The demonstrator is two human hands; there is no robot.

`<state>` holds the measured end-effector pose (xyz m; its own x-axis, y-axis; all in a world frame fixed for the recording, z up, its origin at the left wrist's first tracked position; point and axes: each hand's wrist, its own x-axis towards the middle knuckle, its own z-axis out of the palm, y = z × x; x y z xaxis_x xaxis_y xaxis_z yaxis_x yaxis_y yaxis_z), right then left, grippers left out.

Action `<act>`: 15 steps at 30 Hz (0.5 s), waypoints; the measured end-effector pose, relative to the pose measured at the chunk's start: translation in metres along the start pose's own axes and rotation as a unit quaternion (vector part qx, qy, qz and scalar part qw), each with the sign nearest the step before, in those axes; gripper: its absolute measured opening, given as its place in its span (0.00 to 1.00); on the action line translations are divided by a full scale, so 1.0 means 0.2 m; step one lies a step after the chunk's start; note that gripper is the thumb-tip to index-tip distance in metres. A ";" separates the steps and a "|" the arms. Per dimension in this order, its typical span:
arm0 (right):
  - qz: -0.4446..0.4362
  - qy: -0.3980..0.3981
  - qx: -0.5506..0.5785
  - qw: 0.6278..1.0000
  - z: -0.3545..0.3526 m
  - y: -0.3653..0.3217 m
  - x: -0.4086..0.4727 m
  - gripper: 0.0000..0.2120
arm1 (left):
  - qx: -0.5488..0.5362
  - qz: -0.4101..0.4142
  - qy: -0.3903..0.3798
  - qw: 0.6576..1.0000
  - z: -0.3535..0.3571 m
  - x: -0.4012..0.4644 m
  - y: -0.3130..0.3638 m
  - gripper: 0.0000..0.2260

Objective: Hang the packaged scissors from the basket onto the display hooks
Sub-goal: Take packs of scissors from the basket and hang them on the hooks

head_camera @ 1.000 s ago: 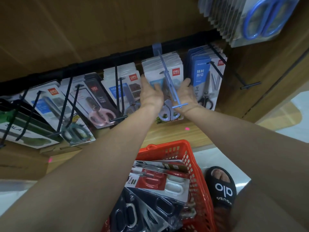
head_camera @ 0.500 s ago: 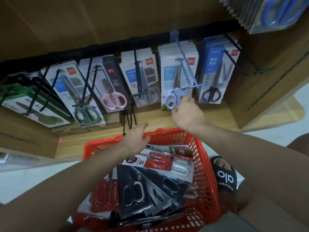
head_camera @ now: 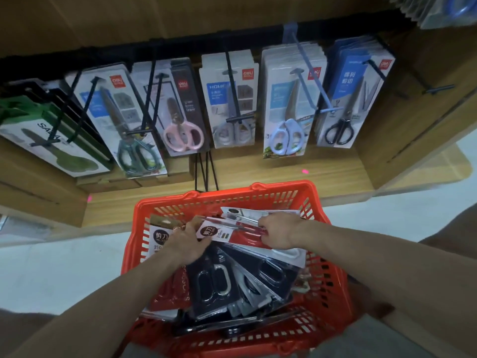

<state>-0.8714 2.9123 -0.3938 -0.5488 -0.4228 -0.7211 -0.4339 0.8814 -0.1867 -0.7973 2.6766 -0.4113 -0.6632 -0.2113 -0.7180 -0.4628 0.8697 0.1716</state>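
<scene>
An orange plastic basket [head_camera: 260, 193] sits below me, piled with several packaged scissors in dark and red-and-white cards. My left hand [head_camera: 187, 241] and my right hand [head_camera: 280, 232] are both inside it, gripping the two ends of a red-and-white scissors pack [head_camera: 227, 232] that lies on top of the pile. Dark scissors packs [head_camera: 216, 282] fan out beneath it. Above, display hooks on a black rail [head_camera: 180, 41] carry rows of hung packs, among them one with light blue handles [head_camera: 287, 135] on a blue hook [head_camera: 307, 81].
Hung packs with pink handles [head_camera: 183, 135], green handles [head_camera: 136, 156] and black handles [head_camera: 340, 129] fill the row, with green boxes [head_camera: 46, 133] at far left. An empty black hook [head_camera: 436, 89] juts out at right. A wooden shelf ledge [head_camera: 258, 174] runs behind the basket.
Both hands left the hung blue-handled pack and dropped into the basket. The left went down first, then the right, and they now hold a red-and-white pack. The camera tilted downward.
</scene>
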 end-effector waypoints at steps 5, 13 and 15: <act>-0.005 -0.019 0.084 0.996 -0.01 0.04 0.04 0.17 | -0.150 -0.036 0.061 0.986 0.02 0.04 0.03 0.31; 0.022 -0.065 0.161 0.985 -0.04 0.12 0.07 0.20 | -0.531 -0.071 0.064 0.842 0.03 0.08 0.12 0.20; 0.024 -0.064 0.167 0.984 -0.04 0.10 0.06 0.24 | -0.563 -0.065 0.031 0.823 0.07 0.07 0.18 0.22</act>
<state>-0.8930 2.9222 -0.4008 -0.4595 -0.3682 -0.8082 -0.1398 0.9287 -0.3436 -0.8142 2.7106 -0.4241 -0.5772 -0.3223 -0.7503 -0.7612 -0.1206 0.6373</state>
